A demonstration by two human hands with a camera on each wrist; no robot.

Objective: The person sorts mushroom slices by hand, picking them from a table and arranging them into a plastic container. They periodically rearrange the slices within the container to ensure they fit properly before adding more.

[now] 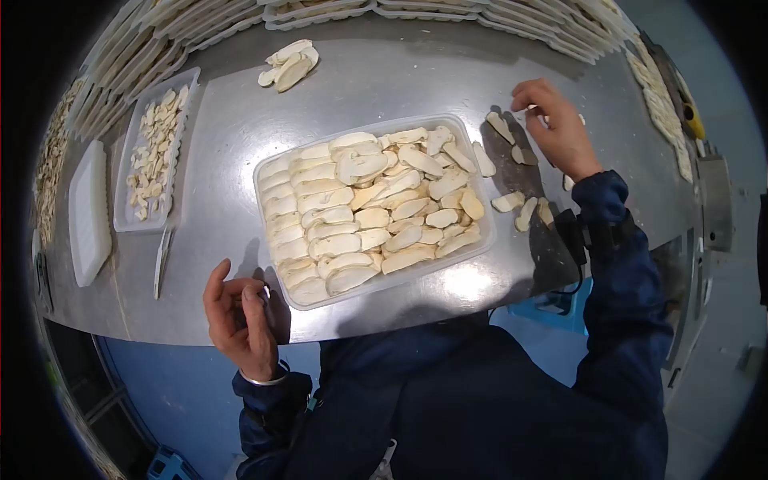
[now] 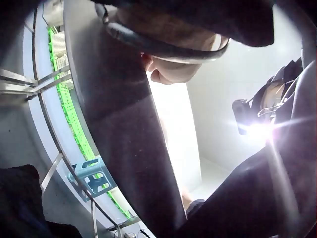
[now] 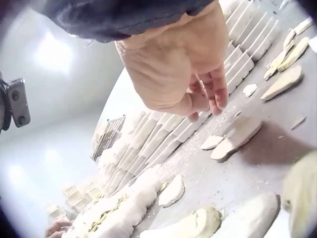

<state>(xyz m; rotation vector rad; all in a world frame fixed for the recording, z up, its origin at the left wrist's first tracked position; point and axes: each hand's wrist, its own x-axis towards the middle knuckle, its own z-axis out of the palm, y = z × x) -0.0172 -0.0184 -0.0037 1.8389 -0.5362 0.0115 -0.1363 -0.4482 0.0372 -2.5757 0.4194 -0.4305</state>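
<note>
A clear plastic tray (image 1: 394, 279) stands mid-table, filled with pale mushroom slices (image 1: 336, 244), in neat rows on the left and more loosely laid on the right. Beside the tray's near left corner, my left hand (image 1: 244, 320) has loosely bent fingers at the table edge; nothing is plainly held. To the right of the tray, my right hand (image 1: 560, 132) hovers over a few loose slices (image 1: 508, 202). The right wrist view shows its relaxed fingers (image 3: 218, 91) bent downward with nothing between them, above a slice (image 3: 237, 141) on the metal table.
On the left are a tray (image 1: 122, 212) of small mushroom pieces, a white container (image 1: 88, 216) and a slim white-handled tool (image 1: 162, 264). A small pile of slices (image 1: 290, 66) lies at the back. Stacked trays (image 1: 320, 14) line the far edge. Below the table is a blue stool (image 1: 556, 312).
</note>
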